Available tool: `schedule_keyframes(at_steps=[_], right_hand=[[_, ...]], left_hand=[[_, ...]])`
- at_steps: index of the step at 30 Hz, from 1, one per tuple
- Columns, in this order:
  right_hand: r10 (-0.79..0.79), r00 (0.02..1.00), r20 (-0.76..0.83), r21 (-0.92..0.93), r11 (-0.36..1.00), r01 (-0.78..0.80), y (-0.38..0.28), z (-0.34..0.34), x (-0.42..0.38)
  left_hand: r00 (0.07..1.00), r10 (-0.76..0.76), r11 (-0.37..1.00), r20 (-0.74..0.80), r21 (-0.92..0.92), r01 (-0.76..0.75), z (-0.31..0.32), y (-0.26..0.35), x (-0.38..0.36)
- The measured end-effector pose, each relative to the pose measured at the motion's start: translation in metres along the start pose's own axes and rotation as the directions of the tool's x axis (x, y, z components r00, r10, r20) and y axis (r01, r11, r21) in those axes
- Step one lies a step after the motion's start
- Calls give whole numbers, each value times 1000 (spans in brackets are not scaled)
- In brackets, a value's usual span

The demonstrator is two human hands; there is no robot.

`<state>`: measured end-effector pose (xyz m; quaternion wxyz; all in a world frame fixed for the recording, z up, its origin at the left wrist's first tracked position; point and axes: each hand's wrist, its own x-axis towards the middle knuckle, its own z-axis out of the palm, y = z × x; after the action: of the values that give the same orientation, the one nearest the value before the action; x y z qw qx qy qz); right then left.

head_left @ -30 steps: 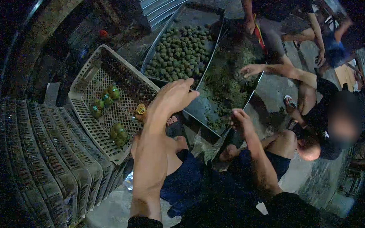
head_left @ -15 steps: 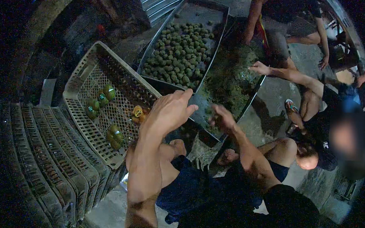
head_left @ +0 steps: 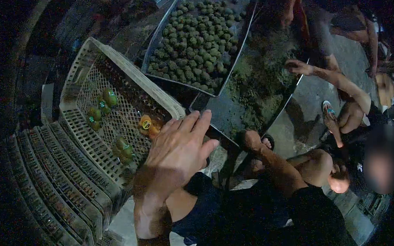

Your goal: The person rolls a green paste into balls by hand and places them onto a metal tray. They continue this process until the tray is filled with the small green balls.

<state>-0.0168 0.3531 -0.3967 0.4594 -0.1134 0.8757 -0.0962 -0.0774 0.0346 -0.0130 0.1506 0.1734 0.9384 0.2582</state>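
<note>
My left hand [head_left: 185,142] hovers palm down by the near corner of a plastic crate [head_left: 140,80], its fingers stretched out and thumb apart; it holds nothing. Inside the crate are several green fruits [head_left: 110,97] with small stickers and an orange piece [head_left: 149,126] with a yellow label. My right hand [head_left: 252,141] is at the near corner of a metal tray [head_left: 222,119], fingers curled closed; whatever is in them is hidden. Greenish crumbly material [head_left: 261,77] covers much of that tray.
Beyond stands another metal tray [head_left: 164,80] heaped with rough greenish balls [head_left: 197,43]. Stacked crates [head_left: 58,179] fill the lower left. Across the crumbly tray another person's hand [head_left: 299,67] reaches over its edge. A seated person [head_left: 352,154] is close on my right.
My view has shifted. My left hand appears larger and lower, its fingers still stretched. My right hand has dropped to the tray's near corner and its fingers have curled closed.
</note>
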Motion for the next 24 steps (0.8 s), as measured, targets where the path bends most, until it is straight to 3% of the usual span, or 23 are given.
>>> schedule_keyframes(at_steps=[2, 4, 6, 7, 8, 10, 11, 15, 18, 20, 22, 23, 24], right_hand=[[-199, 880, -431, 89, 961, 260, -14, 6, 19], [-505, 707, -496, -191, 857, 479, -49, -25, 45], [-752, 447, -485, -270, 615, 741, -21, 44, 139], [-749, 449, -488, -267, 617, 740, -28, 32, 132], [-735, 551, -395, -209, 656, 725, -36, 18, 125], [-608, 792, -54, -73, 793, 605, -31, 6, 105], [-534, 840, 93, -44, 841, 539, -21, 5, 89], [-333, 877, 345, -31, 930, 365, 55, 63, 24], [-270, 898, 347, -15, 956, 294, 66, 70, 9], [-269, 931, 245, 58, 963, 263, 69, 61, 20], [-258, 965, 55, 280, 931, 233, 67, 28, 24], [-231, 973, -3, 476, 855, 204, 64, 1, 21], [-188, 982, -1, 754, 645, 124, 61, -28, 10]], left_hand=[[999, -20, 1000, 35, 22, 19, -1, -1, 0], [998, -33, 999, 55, -15, 34, -1, 1, 0], [999, -26, 1000, 38, 14, 26, 1, 3, -1], [1000, -13, 999, 7, 45, 12, 1, 3, -1], [1000, -10, 999, 10, 46, 10, 0, 3, -1], [1000, -9, 999, 5, 41, 9, 1, 2, 0], [1000, -7, 999, 6, 36, 6, 2, 1, 0], [1000, 19, 1000, 13, 19, -19, 3, -2, 0], [1000, 18, 999, 4, 38, -18, 10, -1, -1], [999, 38, 997, -26, 70, -36, 4, -1, 4], [994, -84, 995, 73, 63, 79, 2, 5, 7], [993, -86, 995, 76, 51, 82, 2, 7, 7], [995, -64, 998, 76, 12, 64, -1, 10, 6]])
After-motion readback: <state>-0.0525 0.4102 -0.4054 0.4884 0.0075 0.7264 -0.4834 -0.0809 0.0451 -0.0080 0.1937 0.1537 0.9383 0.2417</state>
